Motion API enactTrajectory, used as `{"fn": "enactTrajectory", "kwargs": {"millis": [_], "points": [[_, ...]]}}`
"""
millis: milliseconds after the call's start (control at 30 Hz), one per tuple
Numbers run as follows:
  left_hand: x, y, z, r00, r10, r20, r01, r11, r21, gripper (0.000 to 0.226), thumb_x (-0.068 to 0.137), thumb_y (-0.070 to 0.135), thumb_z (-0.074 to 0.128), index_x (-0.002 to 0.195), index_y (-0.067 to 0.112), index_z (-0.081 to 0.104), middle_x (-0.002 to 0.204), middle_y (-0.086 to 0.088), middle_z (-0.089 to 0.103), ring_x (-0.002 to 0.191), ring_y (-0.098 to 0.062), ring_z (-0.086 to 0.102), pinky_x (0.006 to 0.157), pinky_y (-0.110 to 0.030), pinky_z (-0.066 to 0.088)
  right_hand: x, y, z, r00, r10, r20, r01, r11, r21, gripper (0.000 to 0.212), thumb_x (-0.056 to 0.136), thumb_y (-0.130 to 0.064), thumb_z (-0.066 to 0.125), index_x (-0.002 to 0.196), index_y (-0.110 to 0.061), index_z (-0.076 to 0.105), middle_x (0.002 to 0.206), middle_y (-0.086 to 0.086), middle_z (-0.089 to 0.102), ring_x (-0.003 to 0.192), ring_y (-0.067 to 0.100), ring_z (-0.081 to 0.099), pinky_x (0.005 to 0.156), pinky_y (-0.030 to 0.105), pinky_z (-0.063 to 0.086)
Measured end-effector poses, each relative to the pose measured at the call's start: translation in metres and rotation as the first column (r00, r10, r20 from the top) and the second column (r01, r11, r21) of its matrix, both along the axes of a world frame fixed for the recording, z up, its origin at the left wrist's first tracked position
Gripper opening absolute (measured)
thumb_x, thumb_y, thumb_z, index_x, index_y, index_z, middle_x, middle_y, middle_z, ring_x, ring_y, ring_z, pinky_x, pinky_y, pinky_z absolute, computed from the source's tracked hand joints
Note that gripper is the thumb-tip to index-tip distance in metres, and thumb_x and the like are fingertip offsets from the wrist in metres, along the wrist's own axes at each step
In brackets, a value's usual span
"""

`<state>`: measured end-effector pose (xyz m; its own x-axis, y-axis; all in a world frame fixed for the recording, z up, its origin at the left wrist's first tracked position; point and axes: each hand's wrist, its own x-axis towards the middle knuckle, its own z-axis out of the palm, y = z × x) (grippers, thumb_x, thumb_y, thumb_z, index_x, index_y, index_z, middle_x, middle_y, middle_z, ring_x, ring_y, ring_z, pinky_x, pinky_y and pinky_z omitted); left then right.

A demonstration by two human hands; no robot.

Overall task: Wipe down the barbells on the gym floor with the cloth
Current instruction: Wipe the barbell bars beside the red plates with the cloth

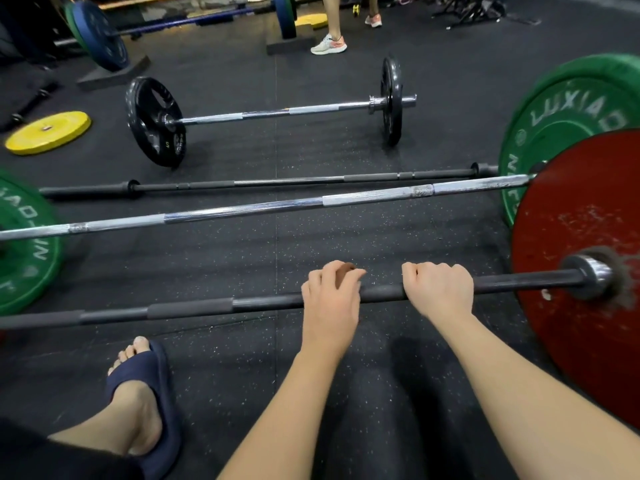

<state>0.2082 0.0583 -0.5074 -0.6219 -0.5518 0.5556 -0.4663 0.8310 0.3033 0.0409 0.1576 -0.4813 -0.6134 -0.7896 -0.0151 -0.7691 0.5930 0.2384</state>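
Forearms reach from the bottom edge to the dark matte steel barbell (pixel 194 307) across lower centre. The right hand (pixel 438 289) clenches the bar; the left hand (pixel 330 299) bunches a small brown cloth (pixel 347 270) against it. A red disc plate (pixel 581 341) stands at right, with a chrome barbell (pixel 242 210) beyond.

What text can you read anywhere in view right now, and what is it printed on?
"LUXIAO" - green bumper plate on the right, white letters, slightly blurred.
"5" - near black plate of the far chrome barbell, small and faint.
Left green bumper plate: letters cut off and blurred, unreadable.
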Motion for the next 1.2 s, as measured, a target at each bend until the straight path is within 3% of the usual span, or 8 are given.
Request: {"fn": "enactTrajectory", "kwargs": {"millis": [200,400,633,800,933,1067,1133,1200], "points": [[0.038,-0.033,-0.001,0.940,0.334,-0.074,-0.330,0.942,0.060,0.025,0.091,0.010,0.070,0.114,0.019,0.074,0.125,-0.008,0.059,0.101,-0.032,0.053,0.083,-0.047,0.048,-0.001,0.000,-0.003,0.999,-0.031,-0.030,0.031,0.999,0.023,0.029,0.077,0.003,0.056,0.082,-0.021,0.040,0.062,-0.005,0.044,0.049,0.019,0.028,0.053,0.031,0.011],[0.005,-0.012,-0.002,0.964,0.266,-0.024,-0.265,0.964,0.027,0.031,0.086,0.007,0.073,0.113,0.021,0.071,0.120,-0.009,0.058,0.091,-0.033,0.050,0.075,-0.045,0.046,0.000,-0.001,-0.005,0.997,-0.081,-0.009,0.081,0.997,-0.006,0.024,0.081,0.001,0.055,0.081,-0.020,0.043,0.064,-0.006,0.055,0.049,0.018,0.031,0.053,0.031,0.011],[-0.008,-0.002,0.000,0.989,0.147,0.001,-0.147,0.988,-0.052,0.033,0.090,0.019,0.072,0.122,0.021,0.065,0.118,-0.006,0.059,0.089,-0.030,0.055,0.074,-0.044,0.049,0.001,0.000,0.002,1.000,-0.016,0.007,0.016,1.000,0.025,0.028,0.079,0.002,0.053,0.085,-0.022,0.040,0.064,-0.006,0.044,0.054,0.021,0.037,0.057,0.029,0.020],[0.027,-0.039,0.004,0.937,0.350,-0.005,-0.350,0.937,-0.008,0.025,0.089,0.012,0.068,0.113,0.019,0.070,0.114,-0.012,0.059,0.087,-0.033,0.052,0.073,-0.043,0.043,0.001,0.002,0.002,1.000,-0.014,-0.020,0.015,0.999,0.047,0.028,0.080,0.001,0.055,0.089,-0.021,0.040,0.069,-0.006,0.049,0.059,0.023,0.044,0.053,0.030,0.015],[0.041,-0.054,0.007,0.888,0.459,-0.024,-0.455,0.886,0.094,0.021,0.090,0.011,0.069,0.111,0.017,0.070,0.113,-0.013,0.058,0.090,-0.034,0.052,0.076,-0.044,0.042,0.003,0.000,0.006,1.000,-0.027,0.007,0.027,0.998,0.049,0.031,0.079,0.002,0.056,0.092,-0.019,0.038,0.071,-0.003,0.045,0.064,0.024,0.045,0.056,0.030,0.021],[0.037,-0.046,0.001,0.924,0.381,-0.024,-0.378,0.922,0.083,0.026,0.085,0.008,0.073,0.107,0.021,0.071,0.115,-0.010,0.058,0.090,-0.034,0.051,0.075,-0.045,0.043,0.016,-0.009,0.014,0.986,-0.055,0.155,0.061,0.997,-0.036,0.023,0.084,0.002,0.051,0.092,-0.016,0.040,0.082,0.001,0.055,0.072,0.028,0.051,0.064,0.031,0.037],[0.036,-0.043,-0.001,0.935,0.354,-0.032,-0.351,0.933,0.079,0.027,0.085,0.009,0.072,0.107,0.023,0.070,0.117,-0.008,0.058,0.092,-0.033,0.051,0.076,-0.046,0.045,0.032,-0.023,0.023,0.939,-0.021,0.343,0.077,0.986,-0.149,0.014,0.093,-0.007,0.041,0.084,-0.016,0.046,0.088,0.001,0.061,0.081,0.031,0.054,0.073,0.036,0.047],[0.034,-0.037,-0.002,0.933,0.359,-0.041,-0.354,0.930,0.097,0.025,0.086,0.014,0.071,0.109,0.025,0.069,0.120,-0.005,0.057,0.096,-0.032,0.050,0.082,-0.047,0.045,0.049,-0.043,0.035,0.852,0.016,0.523,0.111,0.971,-0.210,0.030,0.098,-0.018,0.032,0.075,-0.018,0.050,0.087,0.002,0.061,0.086,0.033,0.055,0.077,0.039,0.049]]}}
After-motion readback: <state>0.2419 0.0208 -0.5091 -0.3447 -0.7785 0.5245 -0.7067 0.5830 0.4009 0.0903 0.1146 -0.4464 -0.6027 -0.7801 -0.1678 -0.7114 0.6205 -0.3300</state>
